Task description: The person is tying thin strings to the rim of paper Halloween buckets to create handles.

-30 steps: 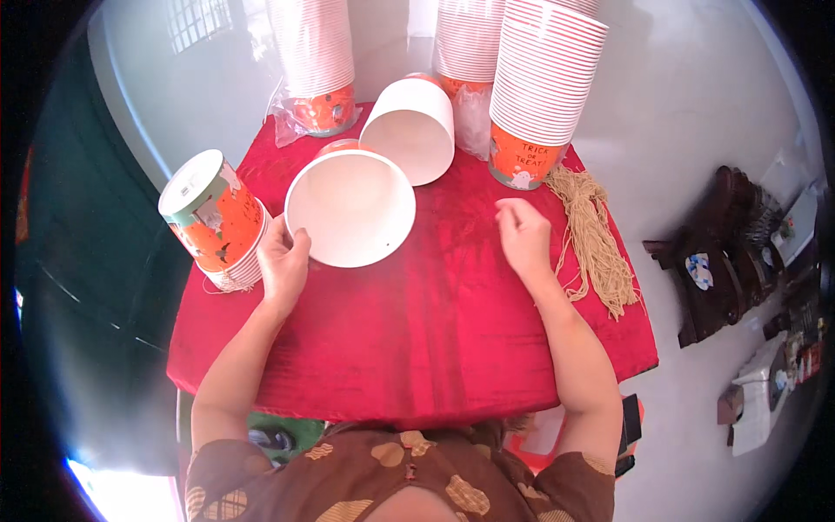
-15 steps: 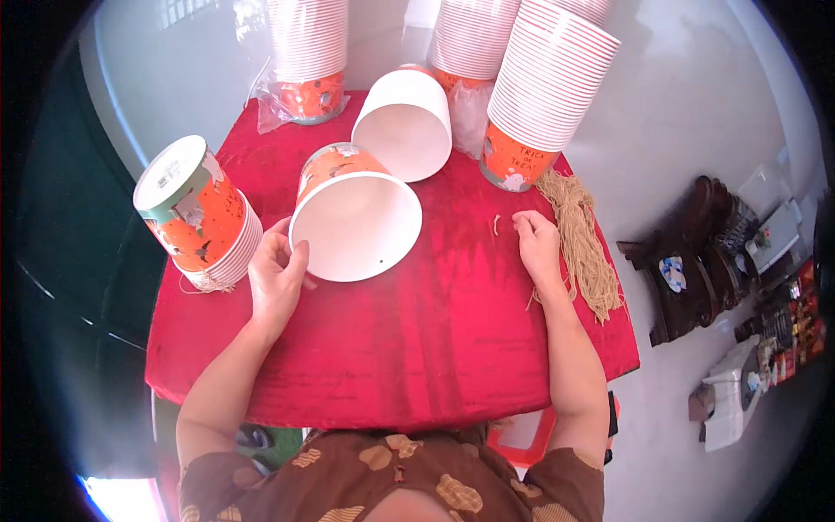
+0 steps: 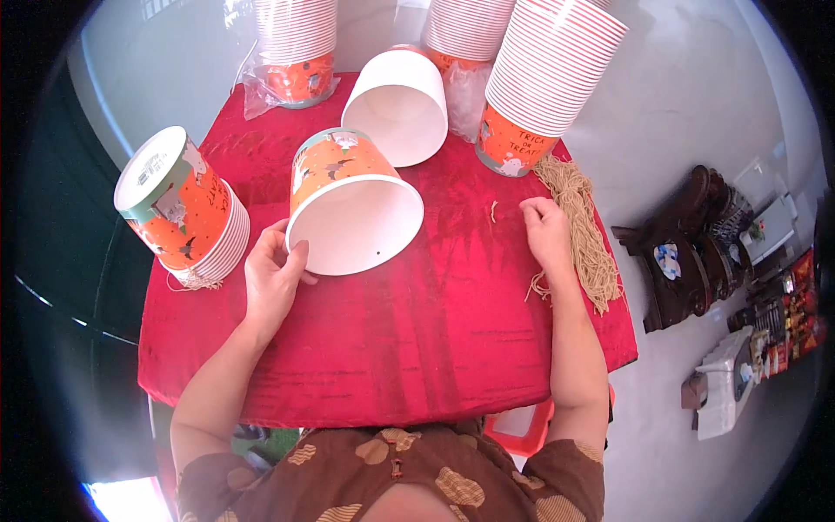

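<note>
My left hand [image 3: 271,274] grips the rim of an orange paper bucket [image 3: 341,165], thumb outside and fingers behind. The bucket lies tilted with its white mouth toward me, and a small dark hole shows near the rim's lower edge. My right hand [image 3: 546,228] is closed beside a bundle of tan twine [image 3: 584,235]; whatever its fingers hold, if anything, is hidden. A short bit of twine [image 3: 493,211] lies on the red cloth left of that hand. Behind the held bucket, another white-mouthed bucket [image 3: 396,109] rests on its side.
An upside-down stack of orange buckets [image 3: 187,213] stands at the left, with twine at its lower rim. Tall nested stacks [image 3: 557,74] rise at the back right, and a plastic-wrapped stack [image 3: 297,52] at the back left. The red-covered table [image 3: 391,348] ends close to my body.
My right hand has shifted slightly right, closer to the twine bundle. The bucket in my left hand is tipped a little, showing more of its orange side. The whole view has shifted slightly.
</note>
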The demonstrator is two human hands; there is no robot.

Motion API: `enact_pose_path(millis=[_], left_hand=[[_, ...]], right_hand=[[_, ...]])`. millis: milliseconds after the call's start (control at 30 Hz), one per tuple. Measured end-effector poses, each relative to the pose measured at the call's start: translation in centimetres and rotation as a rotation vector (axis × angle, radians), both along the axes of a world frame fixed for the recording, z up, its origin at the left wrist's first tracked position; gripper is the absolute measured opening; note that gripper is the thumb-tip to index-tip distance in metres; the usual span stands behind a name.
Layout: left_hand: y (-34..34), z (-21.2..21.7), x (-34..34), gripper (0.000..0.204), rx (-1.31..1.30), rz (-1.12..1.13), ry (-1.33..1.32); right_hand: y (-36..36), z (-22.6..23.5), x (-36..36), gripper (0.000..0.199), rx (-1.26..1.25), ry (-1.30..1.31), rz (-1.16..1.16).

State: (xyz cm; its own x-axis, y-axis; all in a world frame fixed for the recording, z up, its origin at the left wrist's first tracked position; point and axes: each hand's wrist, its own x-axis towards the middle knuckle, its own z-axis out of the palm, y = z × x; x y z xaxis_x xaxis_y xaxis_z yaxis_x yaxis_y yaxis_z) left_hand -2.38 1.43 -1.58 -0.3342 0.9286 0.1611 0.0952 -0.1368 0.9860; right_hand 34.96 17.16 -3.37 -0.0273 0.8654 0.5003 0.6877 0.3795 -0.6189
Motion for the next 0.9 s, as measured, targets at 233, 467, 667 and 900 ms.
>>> enact_pose_path(millis=[233, 467, 667, 900], left_hand=[[0.1, -0.2, -0.3, 0.015, 0.003, -0.008, 0.021], [0.3, -0.4, -0.5, 0.021, 0.027, 0.03, 0.084], [0.1, -0.1, -0.7, 0.02, 0.02, 0.04, 0.1], [-0.2, 0.3, -0.4, 0.043, 0.151, 0.234, 0.369]], right_hand=[[-2.8, 4.6, 1.6, 0.01, -0.159, -0.191, 0.285], [-7.7, 5.8, 3.4, 0.012, -0.056, -0.608, 0.499], [-9.3, 5.4, 3.5, 0.012, 0.035, -0.674, 0.563], [-8.6, 4.2, 2.5, 0.007, 0.094, -0.695, 0.562]])
